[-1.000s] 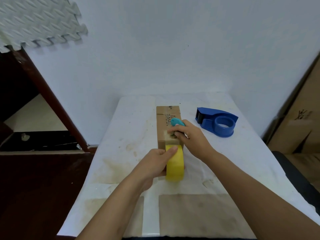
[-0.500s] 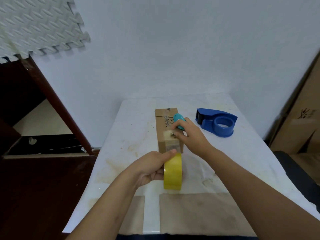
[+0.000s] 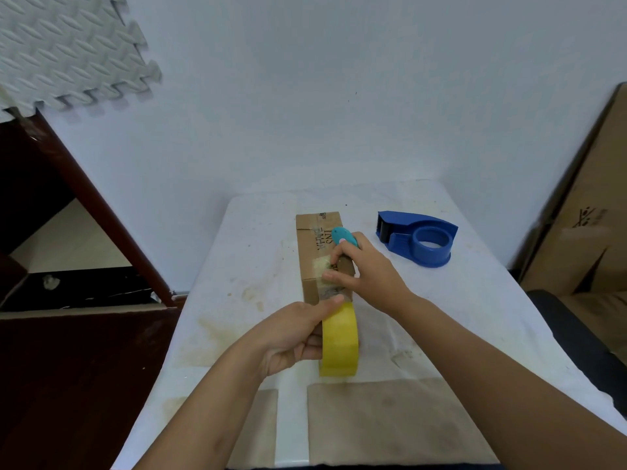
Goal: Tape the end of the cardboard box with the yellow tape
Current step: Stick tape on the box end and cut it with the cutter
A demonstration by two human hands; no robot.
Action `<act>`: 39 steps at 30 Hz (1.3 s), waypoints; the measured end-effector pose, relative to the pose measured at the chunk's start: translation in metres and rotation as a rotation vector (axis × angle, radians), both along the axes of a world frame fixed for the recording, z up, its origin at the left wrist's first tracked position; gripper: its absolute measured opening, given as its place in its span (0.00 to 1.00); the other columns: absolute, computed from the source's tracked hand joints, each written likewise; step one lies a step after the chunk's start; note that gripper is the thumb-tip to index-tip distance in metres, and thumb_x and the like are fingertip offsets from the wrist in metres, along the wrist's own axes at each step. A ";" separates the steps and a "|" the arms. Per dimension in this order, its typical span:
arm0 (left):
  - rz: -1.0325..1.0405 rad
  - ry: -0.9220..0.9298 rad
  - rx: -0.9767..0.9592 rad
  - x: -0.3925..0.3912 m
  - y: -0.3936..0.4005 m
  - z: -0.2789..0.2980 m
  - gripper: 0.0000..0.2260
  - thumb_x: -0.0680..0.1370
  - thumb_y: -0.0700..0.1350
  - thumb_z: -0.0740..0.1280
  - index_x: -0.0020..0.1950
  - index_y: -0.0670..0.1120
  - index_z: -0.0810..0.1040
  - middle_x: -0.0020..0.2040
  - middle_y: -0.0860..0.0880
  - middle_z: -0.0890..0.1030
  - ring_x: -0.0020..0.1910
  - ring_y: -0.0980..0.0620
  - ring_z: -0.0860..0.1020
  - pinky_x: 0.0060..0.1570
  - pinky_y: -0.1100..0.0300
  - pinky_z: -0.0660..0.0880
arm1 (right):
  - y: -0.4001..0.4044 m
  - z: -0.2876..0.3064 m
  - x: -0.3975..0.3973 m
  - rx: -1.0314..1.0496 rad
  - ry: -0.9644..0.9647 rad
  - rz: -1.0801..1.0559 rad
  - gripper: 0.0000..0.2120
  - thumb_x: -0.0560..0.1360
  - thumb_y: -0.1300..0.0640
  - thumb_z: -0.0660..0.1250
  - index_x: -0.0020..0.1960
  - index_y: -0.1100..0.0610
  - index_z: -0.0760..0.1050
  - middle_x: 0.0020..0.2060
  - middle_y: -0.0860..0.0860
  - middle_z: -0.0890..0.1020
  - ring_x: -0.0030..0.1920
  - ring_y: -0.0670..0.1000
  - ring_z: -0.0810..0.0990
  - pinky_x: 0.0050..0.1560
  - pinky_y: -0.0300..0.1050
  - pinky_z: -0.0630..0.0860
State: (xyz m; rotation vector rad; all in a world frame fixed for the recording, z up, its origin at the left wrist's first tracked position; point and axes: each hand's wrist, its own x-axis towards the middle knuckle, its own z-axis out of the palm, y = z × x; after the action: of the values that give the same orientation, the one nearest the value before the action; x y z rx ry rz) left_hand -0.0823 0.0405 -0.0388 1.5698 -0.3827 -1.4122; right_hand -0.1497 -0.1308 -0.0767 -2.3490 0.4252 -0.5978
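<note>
Head camera looks down on a white table (image 3: 258,266) with stains on its cover, pushed against a pale wall; a long cardboard box (image 3: 317,242) lies near the middle of it, its length running away from the person, black print on its top face. The left hand (image 3: 291,337) grips a roll of yellow tape (image 3: 339,344) that stands on edge just in front of the near end of the box; the fingers curl into the side of the roll and the thumb lies along its top, reaching to the box's near edge. A clear stretch of tape runs from the roll up over the near end of the box and onto its top face. The right hand (image 3: 366,269) rests on the right side of the box near that end, closed around a small teal cutter (image 3: 342,237) whose rounded tip sticks out past the knuckles toward the far end; its fingertips press on the taped patch at the box's top edge. A blue tape dispenser (image 3: 420,240) with no roll in it sits on the table to the right of the box, well apart from it. Large brown cartons (image 3: 590,215) lean at the right edge of the frame; a grey foam mat (image 3: 68,45) hangs on the wall at upper left.
</note>
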 end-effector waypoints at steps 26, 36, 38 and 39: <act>-0.296 -1.508 -0.387 0.072 -0.032 -0.020 0.10 0.75 0.55 0.69 0.54 0.54 0.78 0.53 0.57 0.76 0.49 0.56 0.72 0.45 0.55 0.75 | 0.000 -0.013 0.000 -0.181 0.049 0.026 0.16 0.74 0.41 0.66 0.54 0.48 0.68 0.58 0.47 0.68 0.48 0.47 0.75 0.43 0.45 0.79; -0.202 -1.535 -0.426 0.063 -0.029 -0.029 0.06 0.75 0.48 0.71 0.51 0.49 0.80 0.55 0.52 0.76 0.48 0.54 0.72 0.44 0.63 0.73 | 0.001 0.010 -0.012 0.253 -0.014 0.060 0.09 0.79 0.56 0.63 0.56 0.49 0.79 0.54 0.52 0.77 0.54 0.45 0.76 0.53 0.39 0.74; -0.177 -1.505 -0.413 0.063 -0.029 -0.029 0.07 0.74 0.47 0.72 0.51 0.48 0.81 0.55 0.54 0.75 0.50 0.55 0.72 0.46 0.69 0.69 | 0.003 0.015 -0.021 0.388 -0.144 -0.061 0.14 0.82 0.59 0.58 0.60 0.50 0.79 0.54 0.51 0.80 0.53 0.40 0.78 0.52 0.35 0.72; -0.173 -1.490 -0.408 0.063 -0.029 -0.030 0.07 0.74 0.47 0.73 0.51 0.48 0.82 0.55 0.55 0.74 0.51 0.55 0.71 0.47 0.70 0.67 | 0.004 0.016 -0.026 0.453 -0.190 -0.098 0.16 0.82 0.59 0.56 0.64 0.48 0.77 0.54 0.50 0.80 0.52 0.38 0.78 0.51 0.35 0.72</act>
State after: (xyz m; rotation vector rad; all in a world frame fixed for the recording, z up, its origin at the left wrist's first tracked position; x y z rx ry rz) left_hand -0.0190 0.0111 -0.0683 1.9745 -1.5575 0.0299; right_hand -0.1753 -0.1263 -0.0610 -1.8327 0.5284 -0.6828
